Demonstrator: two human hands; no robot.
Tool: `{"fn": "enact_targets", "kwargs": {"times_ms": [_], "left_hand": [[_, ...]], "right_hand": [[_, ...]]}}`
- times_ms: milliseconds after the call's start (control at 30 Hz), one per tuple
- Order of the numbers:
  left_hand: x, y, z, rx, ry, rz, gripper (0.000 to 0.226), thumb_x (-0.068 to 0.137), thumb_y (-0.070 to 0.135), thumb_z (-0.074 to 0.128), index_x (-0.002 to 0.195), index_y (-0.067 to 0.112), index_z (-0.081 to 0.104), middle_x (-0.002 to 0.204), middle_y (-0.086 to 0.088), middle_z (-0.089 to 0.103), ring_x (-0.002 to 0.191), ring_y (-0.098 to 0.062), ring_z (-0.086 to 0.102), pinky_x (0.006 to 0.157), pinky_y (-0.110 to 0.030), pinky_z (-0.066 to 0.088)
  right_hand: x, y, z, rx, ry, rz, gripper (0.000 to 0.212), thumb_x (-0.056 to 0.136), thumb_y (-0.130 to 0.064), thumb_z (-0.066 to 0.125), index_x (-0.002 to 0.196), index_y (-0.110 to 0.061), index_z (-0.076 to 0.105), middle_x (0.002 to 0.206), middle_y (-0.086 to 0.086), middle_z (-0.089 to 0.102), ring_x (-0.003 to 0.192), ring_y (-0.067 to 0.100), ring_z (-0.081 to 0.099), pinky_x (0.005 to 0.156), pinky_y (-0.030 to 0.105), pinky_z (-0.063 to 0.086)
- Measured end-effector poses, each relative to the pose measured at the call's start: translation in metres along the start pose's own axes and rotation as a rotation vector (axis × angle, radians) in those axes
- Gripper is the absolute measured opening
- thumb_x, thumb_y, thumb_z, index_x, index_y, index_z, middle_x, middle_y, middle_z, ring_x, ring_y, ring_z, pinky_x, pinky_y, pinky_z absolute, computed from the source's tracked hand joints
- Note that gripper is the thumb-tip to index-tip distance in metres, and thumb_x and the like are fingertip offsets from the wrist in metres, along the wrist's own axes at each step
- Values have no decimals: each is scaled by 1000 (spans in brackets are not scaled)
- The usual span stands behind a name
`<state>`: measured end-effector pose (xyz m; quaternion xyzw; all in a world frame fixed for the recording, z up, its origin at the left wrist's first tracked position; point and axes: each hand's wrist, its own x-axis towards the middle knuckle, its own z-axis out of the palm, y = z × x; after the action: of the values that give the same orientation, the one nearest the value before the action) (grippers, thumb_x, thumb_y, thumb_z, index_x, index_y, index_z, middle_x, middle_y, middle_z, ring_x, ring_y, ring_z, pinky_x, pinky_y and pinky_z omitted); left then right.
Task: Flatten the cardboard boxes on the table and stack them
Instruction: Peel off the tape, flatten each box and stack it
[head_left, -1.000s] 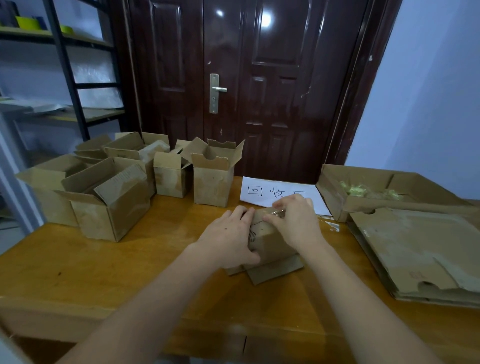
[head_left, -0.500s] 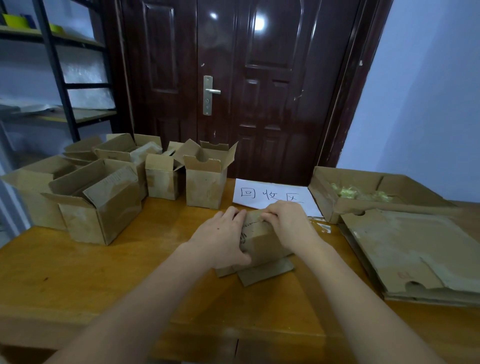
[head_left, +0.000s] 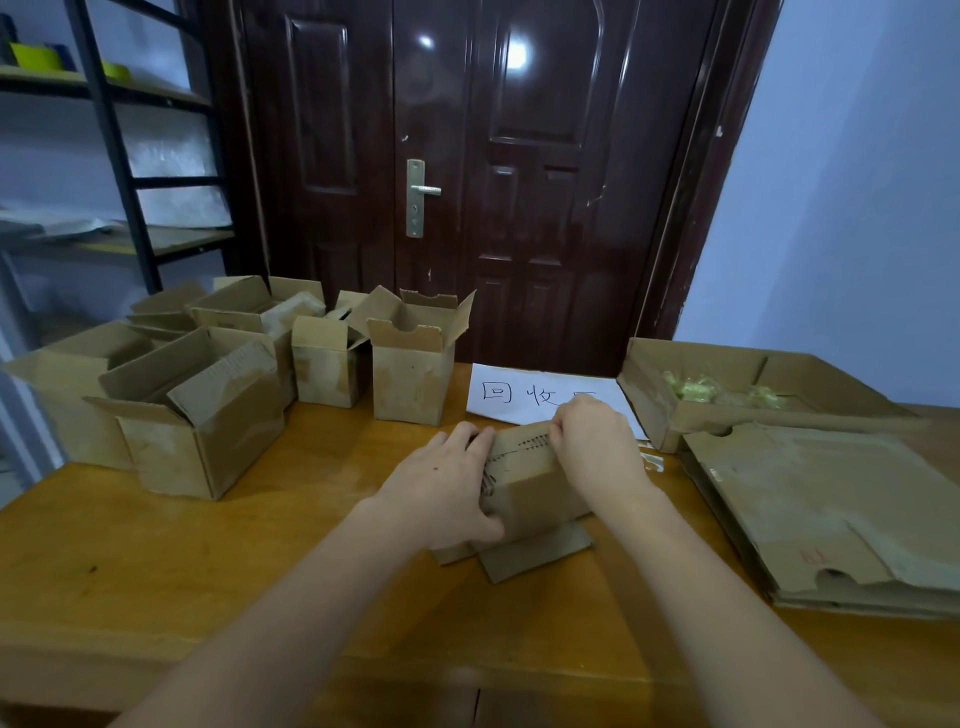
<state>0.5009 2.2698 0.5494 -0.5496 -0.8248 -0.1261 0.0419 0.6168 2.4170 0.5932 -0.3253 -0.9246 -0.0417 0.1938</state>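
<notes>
Tabletop tray box holds yellowish bits, perhaps tape.

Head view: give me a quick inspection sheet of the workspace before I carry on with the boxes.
Surface: wooden table, boxes along its far and right sides.
Job's things: small box in the middle under both hands, a flap lying out toward the person; open boxes standing at left and far centre; flattened stack at right.
Clutter: white paper sign with handwriting; shallow tray box holding yellowish bits behind the stack.
Hands: left hand grips the small box's left end; right hand curls over its top far edge.
Cables: nothing seen.
Surroundings: dark door behind the table, metal shelf at left, pale wall at right.
</notes>
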Motion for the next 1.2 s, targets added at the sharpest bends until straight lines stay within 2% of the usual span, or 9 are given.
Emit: {"fn": "enact_targets", "kwargs": {"times_ms": [167, 300, 367, 467, 567, 633, 833, 1133, 1200], "left_hand": [[-1, 2, -2, 6, -5, 2, 109, 78, 63, 70, 161, 24, 12, 150, 4, 30, 128, -16, 38, 106, -34, 45], [-1, 4, -2, 13, -14, -3, 109, 78, 62, 72, 162, 26, 12, 151, 5, 30, 128, -15, 38, 105, -34, 45], [0, 4, -2, 16, -14, 4, 109, 78, 62, 72, 162, 25, 12, 151, 5, 30, 128, -15, 38, 105, -33, 45], [2, 5, -8, 45, -36, -8, 103, 76, 65, 71, 157, 25, 21, 142, 4, 37, 121, -15, 42, 99, -33, 48], [12, 17, -15, 151, -24, -20, 86, 74, 77, 60, 138, 23, 39, 126, 3, 46, 109, -16, 43, 98, -36, 46], [21, 32, -13, 163, -10, -44, 83, 80, 83, 47, 133, 20, 43, 126, 0, 51, 111, -19, 45, 103, -40, 42], [37, 45, -1, 181, -42, -47, 81, 93, 78, 42, 144, 15, 37, 141, -6, 47, 128, -27, 45, 108, -45, 38], [55, 35, -13, 128, -194, -4, 78, 88, 78, 52, 138, 21, 37, 139, -4, 46, 130, -27, 44, 111, -43, 36], [61, 39, -16, 164, -248, -35, 72, 84, 77, 56, 127, 22, 37, 129, -6, 51, 118, -27, 48, 98, -41, 40]], "right_hand": [[-9, 3, -1, 326, -14, -37, 20, 95, -17, 62, 110, -20, 75, 105, -4, 70, 97, 13, 63, 91, 27, 51], [-18, 6, 0, 682, -6, 50, 40, 95, -22, 68, 135, -25, 62, 100, -12, 74, 92, 3, 63, 86, 19, 50], [-16, 12, 2, 643, -36, 132, 51, 92, -30, 73, 140, -24, 57, 113, -9, 69, 106, 13, 60, 92, 30, 51], [-13, 21, 5, 668, -174, 241, 47, 89, -43, 74, 129, -19, 68, 127, -3, 65, 121, 19, 56, 95, 31, 46], [-14, 20, 6, 625, -128, 199, 18, 94, -36, 67, 98, -22, 78, 97, -4, 73, 98, 18, 66, 78, 31, 50], [-13, 14, 6, 419, -82, 152, 19, 97, -33, 59, 84, -22, 70, 82, -2, 68, 83, 23, 63, 68, 34, 50], [-3, 18, 2, 2, -30, 108, 6, 97, -10, 47, 95, -15, 46, 92, 10, 65, 74, 29, 46, 63, 35, 35], [-2, 39, -10, 526, -118, 88, 14, 95, -28, 64, 98, -22, 76, 93, -3, 75, 93, 17, 66, 86, 37, 54], [-1, 45, -8, 715, -121, 192, 17, 90, -22, 73, 107, -23, 72, 93, -6, 75, 94, 15, 67, 85, 33, 54]]}}
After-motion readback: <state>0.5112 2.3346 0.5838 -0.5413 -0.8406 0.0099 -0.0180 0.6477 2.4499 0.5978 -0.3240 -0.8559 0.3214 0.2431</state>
